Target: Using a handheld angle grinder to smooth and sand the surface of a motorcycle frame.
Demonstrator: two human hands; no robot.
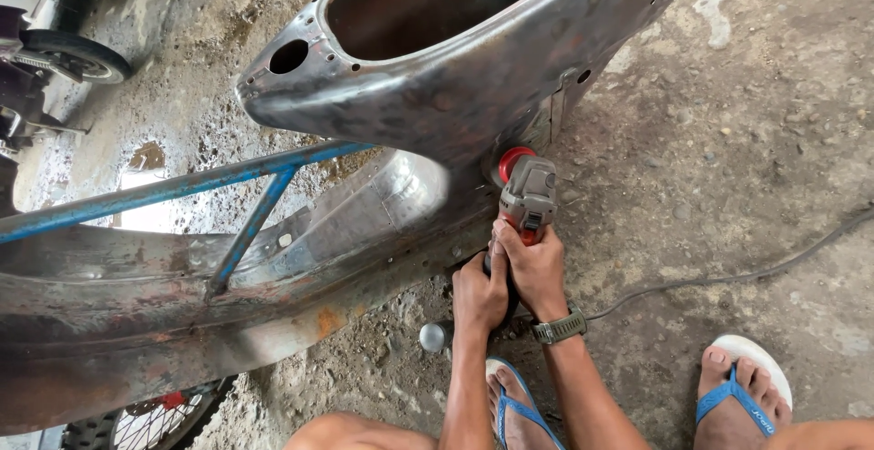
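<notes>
Right now, both hands clenched on grey-bodied angle grinder w/ red disc guard (523, 197), tool lying on concrete floor side of bare rusty sheet-metal sidecar body (437, 95), low by its lower edge. Long axis of grinder runs from wrists up & away toward the shell, head end w/ red guard touching or just shy of the metal where curved panel meets the lower sill; can't tell if disc itself bears on it, hidden behind guard. Right hand (537, 268) wrapped round rear of tool body, fingers closed over top, nearer the head; grey-green wristwatch (557, 328) on that wrist. Left hand (478, 293) just beside & slightly behind, gripping lower/tail part, fingers curled tight, thumb against right hand. Small round silver knob (432, 337) pokes out left of left wrist, prob side handle end, not sure. Black power cord (728, 277) trails off right across floor toward right edge of view.

Materials: shell = stripped steel, dull grey w/ brown rust patches, smooth compound curves, round hole near nose, open cockpit cavity on top. Blue-painted steel tube frame (182, 186) w/ chipped paint crosses left, bracing onto shell. Floor rough, gritty, stained concrete w/ loose pebbles. Blue-strap white flip-flops (742, 386) on both feet near bottom edge. Spoked wheel (146, 418) at bottom left corner, another tyre at top left
</notes>
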